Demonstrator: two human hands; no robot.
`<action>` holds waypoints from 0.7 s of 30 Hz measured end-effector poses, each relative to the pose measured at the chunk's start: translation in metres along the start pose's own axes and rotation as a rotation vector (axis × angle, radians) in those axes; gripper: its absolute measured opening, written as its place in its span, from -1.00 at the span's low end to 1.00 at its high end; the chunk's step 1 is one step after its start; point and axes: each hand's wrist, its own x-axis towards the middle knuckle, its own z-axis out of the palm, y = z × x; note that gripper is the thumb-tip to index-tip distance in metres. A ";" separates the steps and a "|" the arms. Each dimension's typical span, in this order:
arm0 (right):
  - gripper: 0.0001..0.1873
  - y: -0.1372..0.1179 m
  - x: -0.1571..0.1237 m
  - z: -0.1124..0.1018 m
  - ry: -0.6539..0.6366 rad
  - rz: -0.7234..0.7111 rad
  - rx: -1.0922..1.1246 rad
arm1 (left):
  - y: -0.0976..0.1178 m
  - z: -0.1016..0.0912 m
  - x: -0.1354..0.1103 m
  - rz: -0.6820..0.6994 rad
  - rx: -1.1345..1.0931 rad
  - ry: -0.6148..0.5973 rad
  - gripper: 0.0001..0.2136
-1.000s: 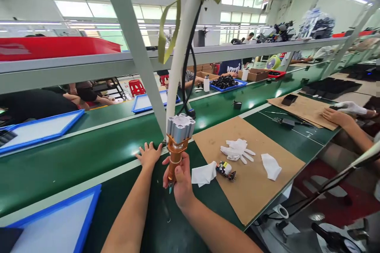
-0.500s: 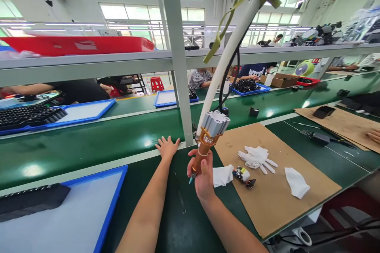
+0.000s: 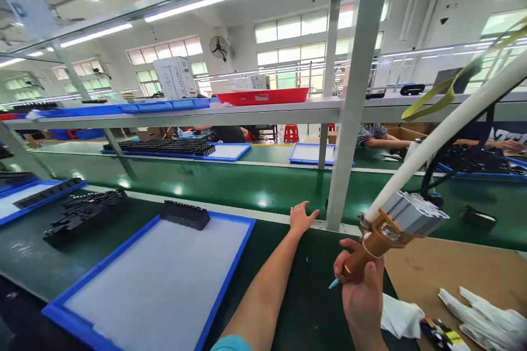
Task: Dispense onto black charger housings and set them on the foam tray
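My right hand point(image 3: 362, 288) is wrapped round a copper-coloured hand tool point(image 3: 366, 252). A ribbed grey metal block point(image 3: 414, 213) sits on top of the tool, and a light-blue tip point(image 3: 334, 283) points down to the left. Beside it, a thick white tube point(image 3: 444, 131) slopes up to the right with black cables. My left hand point(image 3: 302, 218) is open, fingers spread, at the pale ledge by the metal post point(image 3: 348, 164). It holds nothing. To its left lies a blue-rimmed tray point(image 3: 230, 271) with a black row of parts point(image 3: 184, 215) at its far edge.
Brown cardboard point(image 3: 448, 260) lies at right, with white gloves point(image 3: 486, 318), a white cloth point(image 3: 401, 315) and a small part with black and yellow pieces point(image 3: 444, 334). Black parts point(image 3: 88, 214) stand at left. Beyond the ledge runs a green conveyor point(image 3: 230, 184); co-workers sit across it.
The view has swung to the left, bringing more of the tray and the black parts into sight. The tool in my right hand is tilted further over. My left hand stays by the post.
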 end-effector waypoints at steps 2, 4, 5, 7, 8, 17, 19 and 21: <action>-0.64 -0.001 -0.001 0.001 0.002 0.007 0.000 | 0.000 0.000 0.003 -0.021 -0.055 -0.007 -0.35; -0.64 -0.002 -0.001 0.001 0.002 0.012 -0.002 | 0.002 0.001 0.009 -0.038 -0.109 -0.019 -0.31; -0.64 -0.002 -0.001 0.001 0.001 0.014 -0.002 | 0.004 0.003 0.013 -0.041 -0.136 -0.029 -0.28; -0.62 -0.002 -0.001 0.001 -0.004 0.020 -0.001 | 0.009 0.008 0.023 -0.034 -0.185 -0.055 -0.20; -0.62 -0.002 -0.001 0.001 -0.008 0.021 0.001 | 0.013 0.011 0.028 -0.025 -0.204 -0.070 -0.15; -0.61 0.002 0.000 -0.005 -0.030 0.050 -0.005 | 0.032 0.018 0.048 -0.017 -0.174 -0.141 -0.23; -0.58 0.000 0.000 -0.004 -0.026 0.066 -0.009 | 0.030 0.006 0.043 -0.006 -0.148 -0.132 -0.30; -0.58 -0.004 -0.001 -0.002 -0.021 0.076 -0.013 | 0.025 -0.012 0.033 0.011 -0.122 -0.136 -0.30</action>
